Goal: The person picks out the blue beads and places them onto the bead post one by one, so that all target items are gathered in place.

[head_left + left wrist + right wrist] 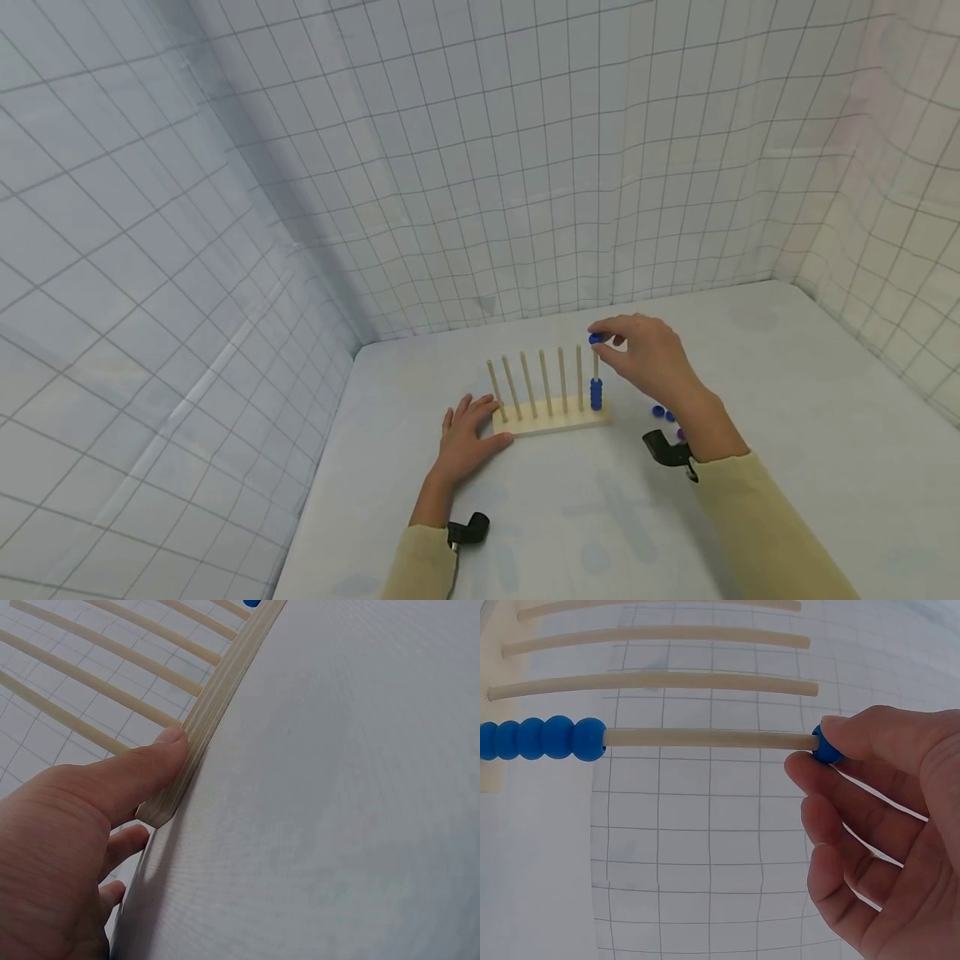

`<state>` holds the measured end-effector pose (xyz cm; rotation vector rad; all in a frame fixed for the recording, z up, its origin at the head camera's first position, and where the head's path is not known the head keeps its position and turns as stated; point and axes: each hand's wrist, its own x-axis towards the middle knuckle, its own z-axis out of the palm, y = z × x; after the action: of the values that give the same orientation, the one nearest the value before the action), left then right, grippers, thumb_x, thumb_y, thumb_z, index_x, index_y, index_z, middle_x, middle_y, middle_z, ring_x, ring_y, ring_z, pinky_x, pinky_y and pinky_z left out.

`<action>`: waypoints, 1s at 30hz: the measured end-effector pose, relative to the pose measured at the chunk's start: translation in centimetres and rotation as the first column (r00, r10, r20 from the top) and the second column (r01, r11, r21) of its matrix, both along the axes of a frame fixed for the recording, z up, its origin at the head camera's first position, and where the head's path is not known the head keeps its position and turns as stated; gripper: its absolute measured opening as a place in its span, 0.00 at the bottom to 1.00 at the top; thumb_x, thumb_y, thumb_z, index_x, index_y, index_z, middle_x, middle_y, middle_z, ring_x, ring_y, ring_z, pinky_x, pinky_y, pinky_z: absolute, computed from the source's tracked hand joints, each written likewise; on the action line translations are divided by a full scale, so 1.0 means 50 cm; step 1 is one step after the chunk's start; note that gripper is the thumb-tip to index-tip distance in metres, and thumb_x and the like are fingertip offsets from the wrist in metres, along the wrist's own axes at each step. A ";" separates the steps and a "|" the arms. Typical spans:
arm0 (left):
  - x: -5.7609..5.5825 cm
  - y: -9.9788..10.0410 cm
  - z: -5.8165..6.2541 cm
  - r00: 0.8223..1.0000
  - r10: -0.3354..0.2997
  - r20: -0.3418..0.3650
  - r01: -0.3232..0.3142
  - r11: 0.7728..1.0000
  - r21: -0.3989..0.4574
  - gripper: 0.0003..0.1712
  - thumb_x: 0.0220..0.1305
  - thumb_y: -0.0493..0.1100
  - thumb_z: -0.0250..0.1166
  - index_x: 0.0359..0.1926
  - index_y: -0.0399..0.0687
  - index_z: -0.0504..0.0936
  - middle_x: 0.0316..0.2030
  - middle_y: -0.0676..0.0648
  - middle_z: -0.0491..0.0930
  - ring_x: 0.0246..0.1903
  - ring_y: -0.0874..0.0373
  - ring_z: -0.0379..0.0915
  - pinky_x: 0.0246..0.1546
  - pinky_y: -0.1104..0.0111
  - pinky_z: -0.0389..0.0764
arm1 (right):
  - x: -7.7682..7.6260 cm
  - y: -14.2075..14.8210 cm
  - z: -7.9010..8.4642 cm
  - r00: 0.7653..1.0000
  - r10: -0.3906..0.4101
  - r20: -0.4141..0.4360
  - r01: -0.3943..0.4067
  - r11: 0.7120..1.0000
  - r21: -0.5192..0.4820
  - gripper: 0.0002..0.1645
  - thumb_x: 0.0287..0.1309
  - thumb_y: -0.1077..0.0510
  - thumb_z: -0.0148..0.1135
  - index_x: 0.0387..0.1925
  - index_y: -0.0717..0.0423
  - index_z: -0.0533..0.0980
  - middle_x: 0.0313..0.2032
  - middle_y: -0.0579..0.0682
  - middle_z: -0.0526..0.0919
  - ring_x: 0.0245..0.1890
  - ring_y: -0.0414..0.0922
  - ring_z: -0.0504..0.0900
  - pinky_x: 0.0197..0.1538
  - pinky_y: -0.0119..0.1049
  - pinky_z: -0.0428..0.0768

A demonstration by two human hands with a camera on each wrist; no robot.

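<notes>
A pale wooden peg stand [551,422] with a row of upright pegs is on the white table. Several blue beads [596,395] are stacked low on its rightmost peg. Between thumb and index finger, my right hand [651,357] pinches another blue bead [825,746] at that peg's tip; its other fingers curl loosely below. My left hand [465,437] holds the stand's left end, the thumb [161,754] against the front edge of the base and the other fingers spread toward the back, partly hidden in the left wrist view.
To the right of the stand, two loose blue beads [658,411] and a purple bead [681,433] lie beside my right forearm, which may cover more. White gridded curtains [525,167] rise behind the table [570,517] and along both sides.
</notes>
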<state>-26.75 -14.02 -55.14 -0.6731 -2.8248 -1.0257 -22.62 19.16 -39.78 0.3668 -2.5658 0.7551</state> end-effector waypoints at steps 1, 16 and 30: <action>0.000 0.000 0.000 1.000 -0.001 0.000 0.001 1.000 0.006 0.38 0.60 0.63 0.70 0.68 0.54 0.76 0.71 0.48 0.67 0.76 0.41 0.44 0.71 0.38 0.35 | 0.000 -0.001 -0.001 1.000 0.000 0.003 0.000 1.000 -0.003 0.16 0.62 0.56 0.70 0.51 0.50 0.85 0.42 0.46 0.87 0.39 0.46 0.81 0.35 0.43 0.78; 0.001 -0.002 0.002 1.000 -0.011 -0.008 0.012 1.000 0.003 0.38 0.61 0.63 0.70 0.68 0.54 0.76 0.71 0.48 0.67 0.76 0.41 0.44 0.71 0.38 0.35 | 0.000 -0.002 -0.010 1.000 0.010 0.024 -0.009 0.999 -0.037 0.17 0.63 0.56 0.69 0.52 0.51 0.85 0.44 0.47 0.87 0.39 0.46 0.82 0.36 0.43 0.78; 0.004 -0.001 0.004 1.000 -0.010 -0.013 0.010 1.000 0.000 0.37 0.61 0.63 0.70 0.67 0.53 0.76 0.71 0.48 0.68 0.76 0.40 0.45 0.71 0.39 0.36 | 0.002 0.001 -0.024 0.999 0.018 0.035 -0.016 0.998 -0.055 0.16 0.63 0.54 0.69 0.52 0.50 0.85 0.45 0.46 0.87 0.39 0.48 0.82 0.34 0.41 0.77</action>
<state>-26.57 -14.08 -54.94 -0.6917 -2.8131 -1.0187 -22.51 19.21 -40.97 0.3615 -2.5720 0.8438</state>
